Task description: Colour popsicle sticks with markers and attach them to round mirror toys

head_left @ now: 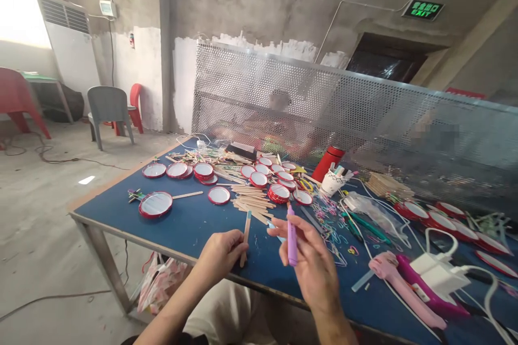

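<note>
My left hand [224, 252] grips a wooden craft stick [246, 230] between thumb and fingers, near the table's front edge. The stick stands tilted up, and its upper end is coloured light blue. In my right hand [318, 267] is a purple marker [292, 242], its tip pointing up and away. A light blue piece [275, 230] also shows among the fingers of that hand; its kind is unclear. Just beyond both hands lies a spread of plain craft sticks [251, 198]. Left of them sits a red-rimmed white disc [156, 204] with a stick handle.
Red-rimmed discs [279, 192] are grouped across the blue table [121, 215]. A red bottle [328, 164] and a cup of markers [332, 182] stand behind. To the right are a pink glue gun [408, 291], a power strip with white plugs [437, 277], and cables. A perforated metal screen [259, 86] borders the back.
</note>
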`<state>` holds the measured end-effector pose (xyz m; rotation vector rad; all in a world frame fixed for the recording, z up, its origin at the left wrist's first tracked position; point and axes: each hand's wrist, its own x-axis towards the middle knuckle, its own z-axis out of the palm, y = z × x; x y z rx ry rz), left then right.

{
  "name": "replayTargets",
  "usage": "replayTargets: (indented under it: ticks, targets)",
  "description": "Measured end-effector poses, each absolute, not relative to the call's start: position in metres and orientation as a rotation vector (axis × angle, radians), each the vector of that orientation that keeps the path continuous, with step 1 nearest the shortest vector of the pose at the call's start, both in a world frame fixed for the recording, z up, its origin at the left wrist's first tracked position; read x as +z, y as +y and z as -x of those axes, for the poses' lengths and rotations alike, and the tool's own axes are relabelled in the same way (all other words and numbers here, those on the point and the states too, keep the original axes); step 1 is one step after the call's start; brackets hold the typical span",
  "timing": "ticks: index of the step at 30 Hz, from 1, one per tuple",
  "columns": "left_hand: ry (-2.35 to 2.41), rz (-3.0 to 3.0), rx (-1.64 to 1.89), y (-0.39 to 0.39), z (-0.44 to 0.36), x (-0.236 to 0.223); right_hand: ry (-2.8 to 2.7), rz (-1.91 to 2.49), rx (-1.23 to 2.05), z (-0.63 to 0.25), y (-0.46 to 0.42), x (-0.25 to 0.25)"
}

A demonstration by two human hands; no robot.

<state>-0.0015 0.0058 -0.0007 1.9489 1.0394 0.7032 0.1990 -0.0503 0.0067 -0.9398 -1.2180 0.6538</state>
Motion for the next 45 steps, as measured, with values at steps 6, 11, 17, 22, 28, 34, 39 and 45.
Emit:
replayTargets:
  ticks: [6, 11, 17, 22, 28, 34, 39, 45]
  targets:
    - [1.060, -1.975, 0.689, 0.003, 0.001, 0.001, -1.152, 0.950, 0.185, -0.149, -0.046, -0.024]
    - [1.058, -2.041, 0.695, 0.001, 0.001, -0.001, -1.162, 0.939, 0.250, -0.139, -0.045, -0.040]
    - [1.058, -2.077, 0.717, 0.001, 0.000, -0.003, -1.081, 1.002, 0.325, -0.134, -0.050, -0.043]
    - [1.068, -2.099, 0.720, 0.000, 0.000, -0.003, -1.184, 1.000, 0.187, -0.130, -0.052, -0.045]
    - [1.069, -2.075, 0.732, -0.001, 0.000, -0.002, -1.250, 1.008, 0.110, -0.130, -0.051, -0.039]
    - [1.087, -2.067, 0.709, -0.001, 0.000, -0.004, -1.248, 1.045, 0.096, -0.128, -0.051, -0.034]
    - [1.087, -2.092, 0.710, -0.002, -0.001, -0.004, -1.238, 1.072, 0.110, -0.129, -0.052, -0.039]
    - [1.109, -2.106, 0.705, -0.001, -0.001, -0.002, -1.113, 1.021, 0.162, -0.129, -0.051, -0.040]
